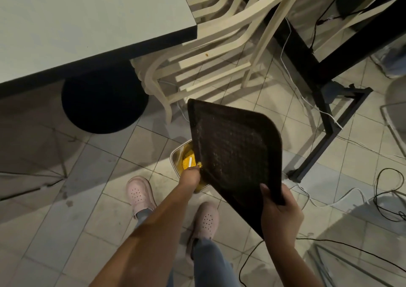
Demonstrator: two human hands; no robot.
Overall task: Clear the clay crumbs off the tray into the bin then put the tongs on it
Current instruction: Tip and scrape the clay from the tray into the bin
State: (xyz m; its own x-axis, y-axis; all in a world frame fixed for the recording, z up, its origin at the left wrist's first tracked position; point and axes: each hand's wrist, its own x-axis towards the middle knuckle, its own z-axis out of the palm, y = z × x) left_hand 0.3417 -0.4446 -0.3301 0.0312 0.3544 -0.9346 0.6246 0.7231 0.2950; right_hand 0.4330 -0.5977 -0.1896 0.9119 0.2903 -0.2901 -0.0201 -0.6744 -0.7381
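Observation:
A dark textured tray [236, 152] is held tilted steeply over a small metal bin [178, 157] on the tiled floor. My right hand [278, 207] grips the tray's near right corner, thumb on its top face. My left hand [191, 175] holds the tray's left edge just above the bin. A few yellow clay crumbs [199, 165] cling to that edge beside my fingers. Yellow clay [186, 162] lies inside the bin, which the tray partly hides. No tongs are in view.
A pale green table [87, 18] with a round black base [103, 102] stands at the upper left. Cream slatted chairs [211, 51] stand behind the bin. A black table frame [323, 102] and loose cables [386, 201] lie to the right. My feet in pink clogs [140, 193] stand below.

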